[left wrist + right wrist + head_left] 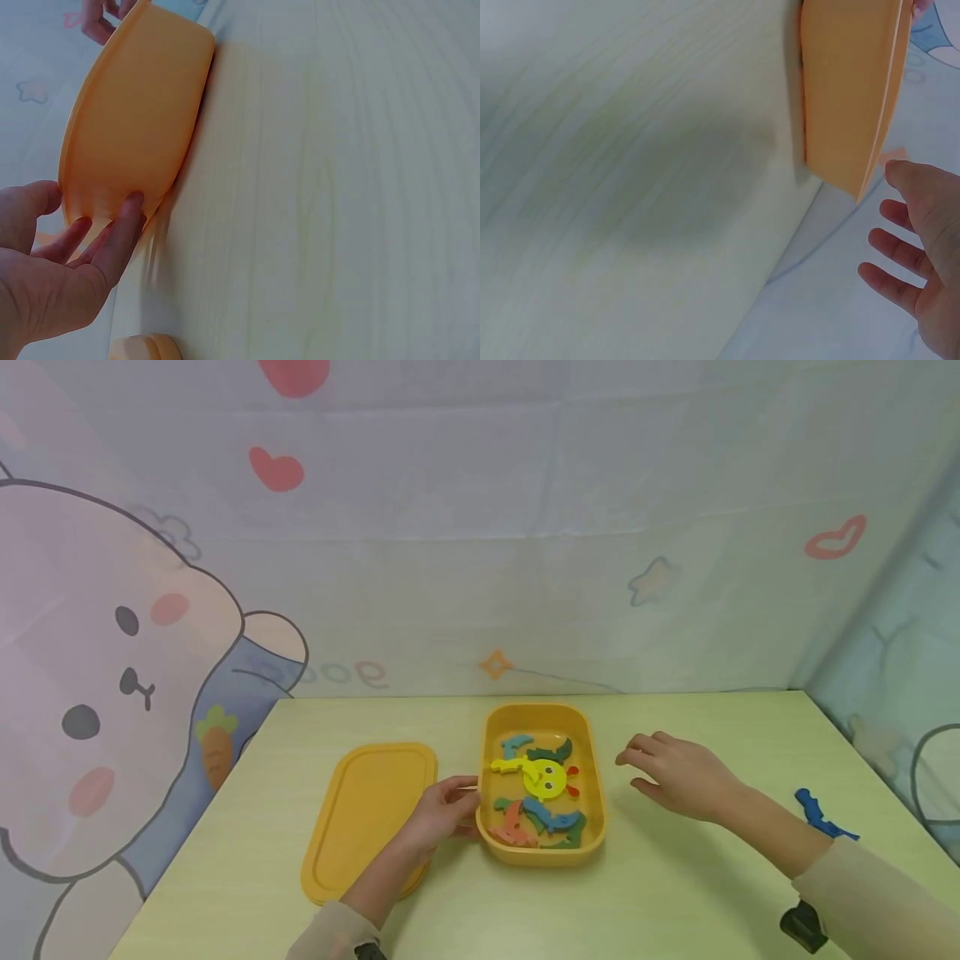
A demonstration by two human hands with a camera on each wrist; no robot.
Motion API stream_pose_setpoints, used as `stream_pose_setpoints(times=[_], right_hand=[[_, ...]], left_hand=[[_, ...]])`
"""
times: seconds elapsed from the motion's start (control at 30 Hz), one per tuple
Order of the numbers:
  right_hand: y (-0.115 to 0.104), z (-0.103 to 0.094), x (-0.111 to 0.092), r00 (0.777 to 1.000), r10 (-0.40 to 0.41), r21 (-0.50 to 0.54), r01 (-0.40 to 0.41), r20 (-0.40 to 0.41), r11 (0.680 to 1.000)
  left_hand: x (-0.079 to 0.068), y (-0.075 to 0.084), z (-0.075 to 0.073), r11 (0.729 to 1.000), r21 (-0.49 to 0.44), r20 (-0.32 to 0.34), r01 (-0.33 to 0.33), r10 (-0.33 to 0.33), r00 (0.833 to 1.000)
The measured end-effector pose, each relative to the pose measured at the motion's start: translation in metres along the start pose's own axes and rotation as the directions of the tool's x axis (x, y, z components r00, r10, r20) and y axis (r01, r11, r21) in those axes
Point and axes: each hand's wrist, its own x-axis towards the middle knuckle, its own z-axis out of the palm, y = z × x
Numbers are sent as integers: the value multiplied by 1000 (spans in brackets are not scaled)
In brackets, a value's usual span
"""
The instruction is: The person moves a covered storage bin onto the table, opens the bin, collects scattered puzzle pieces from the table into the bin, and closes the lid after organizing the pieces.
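A yellow plastic box (540,857) stands on the table with several colourful flat toy pieces inside. Among them are a yellow round-faced piece (544,779), a blue curved piece (551,815) and a dark green one (553,752). My left hand (442,814) touches the box's left side; in the left wrist view its fingertips (133,201) rest on the outer wall, the thumb by the rim. My right hand (678,772) hovers above the table to the right of the box, fingers loosely bent, holding nothing. The right wrist view shows it apart from the box.
An orange-yellow lid (367,818) lies flat on the table left of the box. A blue toy piece (821,816) lies at the right, beyond my right forearm. Behind the pale table (645,893) hangs a printed cloth (450,568).
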Motion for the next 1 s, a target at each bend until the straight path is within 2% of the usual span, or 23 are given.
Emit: stream_pose_setpoints(times=[0.17,0.5,1.0], right_hand=[[6,0,-15,999,33,5,-33,23,999],[16,-4,-46,996,74,12,-74,-39,997],[33,1,-91,985,168,51,-166,-34,985]], left_hand=[[-1,1,0,1000,-6,3,-1,1,1000],[3,-2,0,1000,-5,-1,6,-6,1000],[1,-1,0,1000,6,-4,0,0,1000]])
